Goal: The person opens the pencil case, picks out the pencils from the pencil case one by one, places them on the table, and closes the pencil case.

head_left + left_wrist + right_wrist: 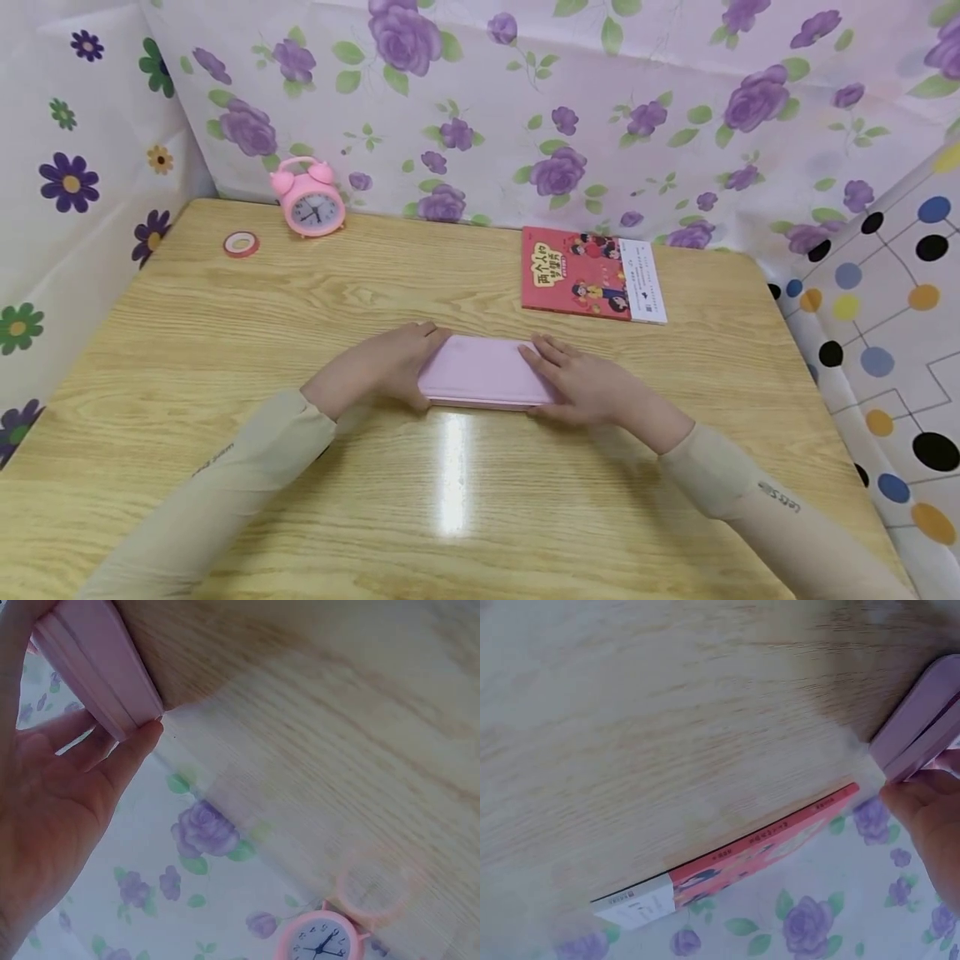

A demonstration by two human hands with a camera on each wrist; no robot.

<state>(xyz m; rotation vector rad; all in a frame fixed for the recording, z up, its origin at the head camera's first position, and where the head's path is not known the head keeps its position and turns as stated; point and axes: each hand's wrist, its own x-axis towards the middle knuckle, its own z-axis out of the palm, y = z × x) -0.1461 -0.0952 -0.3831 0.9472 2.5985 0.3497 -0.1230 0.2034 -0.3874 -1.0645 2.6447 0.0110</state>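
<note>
A pale pink rectangular case (487,369) lies flat at the middle of the wooden table, its long side facing me. My left hand (396,363) grips its left end, thumb at the front corner and fingers at the back. At the right end my right hand (588,383) holds it the same way, with some fingertips over the top edge. In the left wrist view the fingertips (150,739) press against the case's end (105,667). A dark slit runs along the side of the case (911,727) in the right wrist view.
Behind the case to the right lies a red and white book (577,271). A pink alarm clock (315,200) stands at the back left, beside a small round pink-and-white roll (241,243). Flowered cloth (480,108) hangs along the table's back edge.
</note>
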